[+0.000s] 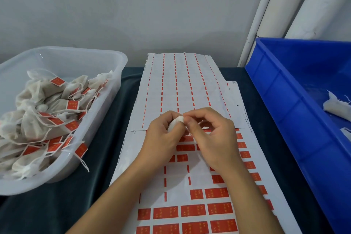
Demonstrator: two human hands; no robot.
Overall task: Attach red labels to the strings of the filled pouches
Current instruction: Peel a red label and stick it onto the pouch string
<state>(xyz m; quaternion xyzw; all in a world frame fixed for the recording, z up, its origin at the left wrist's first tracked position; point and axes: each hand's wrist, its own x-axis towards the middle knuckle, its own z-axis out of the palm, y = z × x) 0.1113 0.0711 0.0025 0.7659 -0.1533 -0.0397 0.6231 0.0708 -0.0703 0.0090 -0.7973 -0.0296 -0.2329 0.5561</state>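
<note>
My left hand [161,137] grips a small white pouch [175,122] over the middle of the label sheets. My right hand [210,135] has its fingertips pinched at the pouch's top, where the string would be; the string itself is too thin to make out. Under both hands lies a sheet of red labels [191,211], with several labels peeled off its upper part. A used backing sheet [180,85] with only thin red strips lies farther back. Finished pouches with red labels [72,105] on their strings fill the clear tub [114,85] at left.
A blue crate [284,104] stands at right with a couple of white pouches [336,107] inside. A dark cloth [114,135] covers the table. White pipes [275,15] rise at the back right against a grey wall.
</note>
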